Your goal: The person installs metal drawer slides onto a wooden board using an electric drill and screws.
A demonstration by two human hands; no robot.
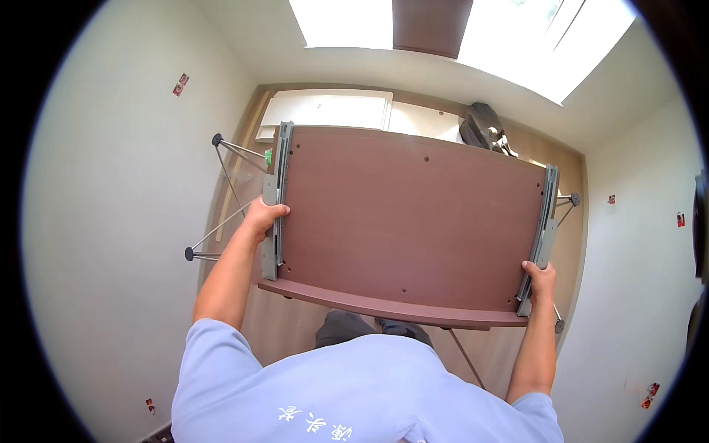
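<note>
Fingers (280, 211) of the left hand (258, 218) grasp the left side of a reddish-brown panel (413, 214), the thumb lying over the left metal rail (280, 181) and the remaining digits hidden from view on the outer side. Fingers of the right hand (542, 280) grasp the opposite side near its lower end, the thumb likewise laid across the right metal rail (546, 221); the other digits are largely concealed. Panel position: centred before the person, broad face upward, between the two hands, with a rail along each short side. A narrow front strip (391, 304) of the same colour runs along the edge nearest the body. Several small dark holes or fixings dot the face near its margins.

Thin metal legs (232, 177) with round black feet project beyond both sides of the panel; whether the panel rests on them cannot be told. Beyond the far edge, white boards (325, 108) lie near the wall, with a dark bag (481, 127) to their right. Bright windows (341, 23) occupy the upper part of the view. Below, a light blue shirt (347, 384) and dark trousers (343, 328) appear above a wood-toned floor (269, 317).
</note>
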